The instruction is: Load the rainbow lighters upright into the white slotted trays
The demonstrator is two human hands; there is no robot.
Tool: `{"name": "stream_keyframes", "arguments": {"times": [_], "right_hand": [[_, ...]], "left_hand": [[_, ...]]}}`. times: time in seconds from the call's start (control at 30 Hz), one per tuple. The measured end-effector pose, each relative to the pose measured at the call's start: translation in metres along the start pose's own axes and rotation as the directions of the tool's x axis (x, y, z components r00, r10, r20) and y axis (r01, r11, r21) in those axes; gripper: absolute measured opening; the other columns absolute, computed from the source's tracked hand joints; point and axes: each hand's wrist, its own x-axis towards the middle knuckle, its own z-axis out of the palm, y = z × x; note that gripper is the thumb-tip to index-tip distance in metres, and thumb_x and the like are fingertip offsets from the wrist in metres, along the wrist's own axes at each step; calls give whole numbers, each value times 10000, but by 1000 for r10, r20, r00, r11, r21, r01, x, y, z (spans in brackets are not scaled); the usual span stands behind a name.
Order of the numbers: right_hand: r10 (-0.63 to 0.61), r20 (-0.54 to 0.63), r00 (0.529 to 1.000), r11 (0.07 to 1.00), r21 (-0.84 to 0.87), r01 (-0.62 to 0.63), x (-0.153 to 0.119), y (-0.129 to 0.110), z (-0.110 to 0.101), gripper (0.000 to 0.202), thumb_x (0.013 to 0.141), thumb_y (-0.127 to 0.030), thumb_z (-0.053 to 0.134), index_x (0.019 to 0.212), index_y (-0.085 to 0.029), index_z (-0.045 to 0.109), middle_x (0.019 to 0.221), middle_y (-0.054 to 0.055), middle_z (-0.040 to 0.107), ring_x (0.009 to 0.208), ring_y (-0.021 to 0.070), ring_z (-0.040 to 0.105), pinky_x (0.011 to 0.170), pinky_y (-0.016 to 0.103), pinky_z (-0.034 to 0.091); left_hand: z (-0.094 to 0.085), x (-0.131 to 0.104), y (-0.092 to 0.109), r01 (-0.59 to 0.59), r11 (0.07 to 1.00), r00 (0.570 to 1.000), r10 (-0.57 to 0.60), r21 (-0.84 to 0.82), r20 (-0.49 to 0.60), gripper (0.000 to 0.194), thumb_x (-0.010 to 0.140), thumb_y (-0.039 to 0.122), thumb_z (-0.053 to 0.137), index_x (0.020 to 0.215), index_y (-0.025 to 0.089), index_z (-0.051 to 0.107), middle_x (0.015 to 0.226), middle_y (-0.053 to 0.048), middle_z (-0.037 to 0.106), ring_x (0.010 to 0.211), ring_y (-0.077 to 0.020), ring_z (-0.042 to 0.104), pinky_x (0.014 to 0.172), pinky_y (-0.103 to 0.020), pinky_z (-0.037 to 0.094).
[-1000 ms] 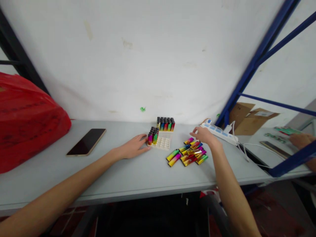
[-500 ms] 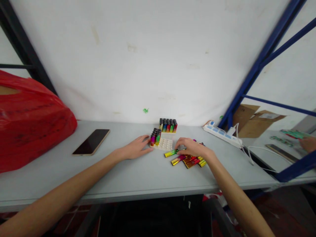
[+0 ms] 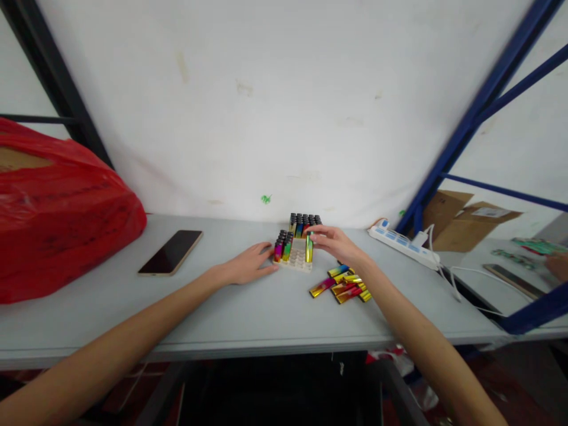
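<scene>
While the left grip (image 3: 247, 265) lies spread at nine o'clock of the tray (image 3: 298, 257), the right grip (image 3: 338, 242) holds a tube (image 3: 309, 251) upright at three.

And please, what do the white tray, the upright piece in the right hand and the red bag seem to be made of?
White tray: probably moulded plastic, matte, judging by its regular grid of cells.
Upright piece: glossy, with a metallic yellow-green sheen; perhaps metal, foil or coated plastic.
Red bag: most likely thin plastic film, slightly shiny, as its creases and highlights suggest.
</scene>
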Motion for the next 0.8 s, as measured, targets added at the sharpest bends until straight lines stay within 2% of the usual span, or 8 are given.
{"name": "stream_keyframes", "arguments": {"times": [0.13,0.3,0.4,0.47,0.57,0.7,0.8], "right_hand": [[-46,-25,999,989,141,49,16,-5,22,467,728,-500,928,1069,-224,770,1048,40,768,953,184,694,895,349,590],[-23,-10,1000,980,196,24,14,10,32,519,762,-583,873,1097,-259,646,1024,25,755,861,190,717,809,355,588],[-26,-42,999,994,109,31,12,18,29,535,814,-635,798,1138,-259,598,875,-9,719,736,164,678,719,311,551],[-73,-82,994,997,11,74,12,20,27,534,816,-649,781,1116,-241,613,786,-39,657,671,137,614,667,277,514],[-125,-97,987,989,-94,116,13,23,26,540,795,-696,768,996,-214,629,712,-65,550,610,109,514,613,254,475],[-61,-107,992,980,-193,39,14,27,29,561,842,-783,643,915,-230,582,654,-84,439,513,97,365,479,235,321],[-127,-168,977,932,-358,60,10,27,31,553,902,-776,562,810,-231,557,620,-68,429,520,109,353,495,251,281]], "left_hand": [[-1,-1,1,7,999,1000,-8,32,16,641,1089,654,394,1452,147,544,1613,-205,468,1516,-356,438,1294,-497,335],[-1,-2,0,-1,1000,1000,1,21,5,629,1087,656,410,1446,160,552,1602,-192,487,1493,-351,465,1282,-503,351],[-1,-2,-1,-9,1000,1000,9,23,-6,634,1080,666,418,1437,163,565,1584,-190,505,1477,-356,481,1277,-503,361],[-1,-1,-2,-10,1000,1000,10,14,-8,637,1078,665,427,1453,167,556,1595,-188,498,1483,-358,475,1275,-505,365],[-1,0,-2,-5,1000,1000,5,10,5,653,1081,660,427,1475,151,539,1609,-199,479,1493,-355,467,1281,-492,357],[-2,-1,-1,-21,1000,1000,21,4,-8,635,1084,654,421,1472,168,544,1611,-189,483,1487,-350,471,1276,-503,361],[-2,-1,-1,-32,999,999,32,0,-14,626,1084,650,422,1476,176,540,1613,-182,483,1488,-344,470,1279,-495,354]]}}
